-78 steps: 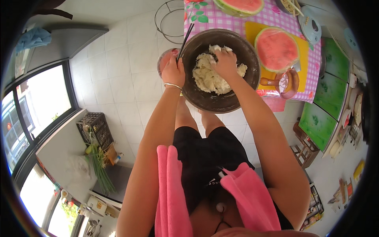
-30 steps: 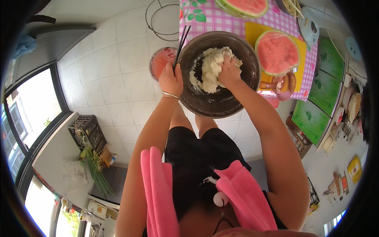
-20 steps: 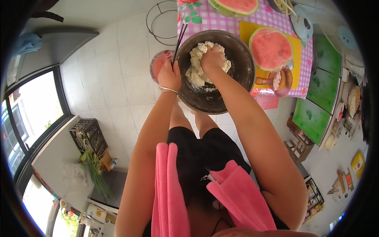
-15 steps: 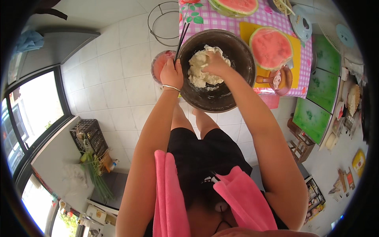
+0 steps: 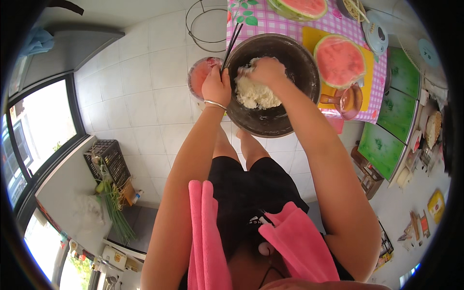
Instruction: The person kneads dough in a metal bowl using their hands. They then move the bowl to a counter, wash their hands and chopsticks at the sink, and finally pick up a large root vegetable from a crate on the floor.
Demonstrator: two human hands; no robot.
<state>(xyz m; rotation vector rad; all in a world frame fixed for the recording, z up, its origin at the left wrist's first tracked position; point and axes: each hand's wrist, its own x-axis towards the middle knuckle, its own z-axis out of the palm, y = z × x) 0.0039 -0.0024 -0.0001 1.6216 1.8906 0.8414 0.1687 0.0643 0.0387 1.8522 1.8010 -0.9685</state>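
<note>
A large dark round basin (image 5: pixel 299 108) stands at the near left corner of the table. Inside it lies a lumpy, pale mass of dough (image 5: pixel 258 94). My left hand (image 5: pixel 216 88) is closed round a pair of black chopsticks (image 5: pixel 233 44) at the basin's left rim; the chopsticks point up and away. Into the basin reaches my right hand (image 5: pixel 267 72), bent over the far side of the dough with its fingers curled into it. Motion blurs those fingertips.
Right of the basin, a cut watermelon half (image 5: pixel 340 61) sits on a yellow board (image 5: pixel 311 36), near a brownish bowl (image 5: pixel 356 99). More watermelon (image 5: pixel 302 7) lies farther back. A clear container with red contents (image 5: pixel 199 77) is left of the basin, and a wire stand (image 5: pixel 191 36) beyond.
My right hand has swept to the far side of the dough, its fingers now curled leftward. The dough's shape has shifted. My left hand keeps the chopsticks at the rim; the view has shifted slightly.
</note>
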